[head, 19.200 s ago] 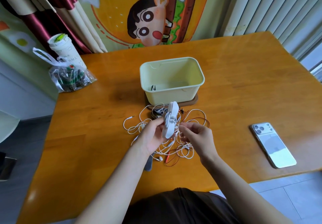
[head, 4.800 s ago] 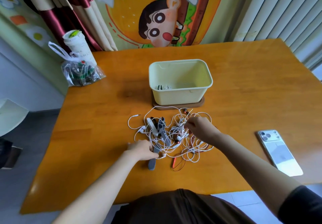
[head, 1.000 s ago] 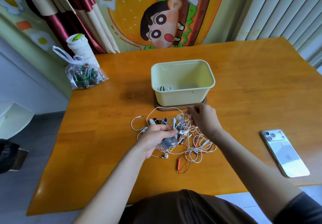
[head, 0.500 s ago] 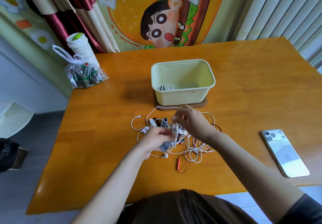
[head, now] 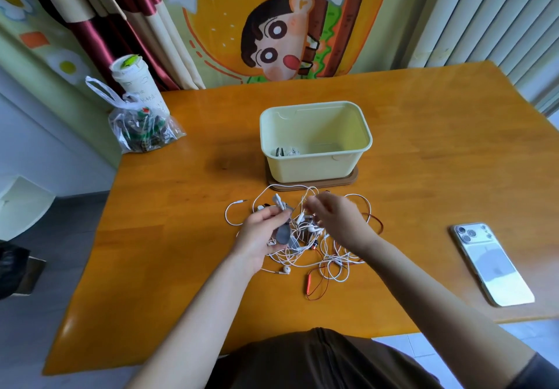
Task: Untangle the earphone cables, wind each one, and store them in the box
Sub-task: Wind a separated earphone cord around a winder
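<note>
Where the cables lie: a tangle of white earphone cables on the table, under the left hand and the right hand; a red cable trails out on the near side.
Left hand: fingers curled round a grey flat piece caught in the tangle.
Right hand: just beside the left, fingers bent, pinching a white strand.
Box: beyond both hands, on a brown base; a wound earphone lies in its left corner.
Phone: well to the right of the right hand.
Plastic bag: far beyond the left hand.
</note>
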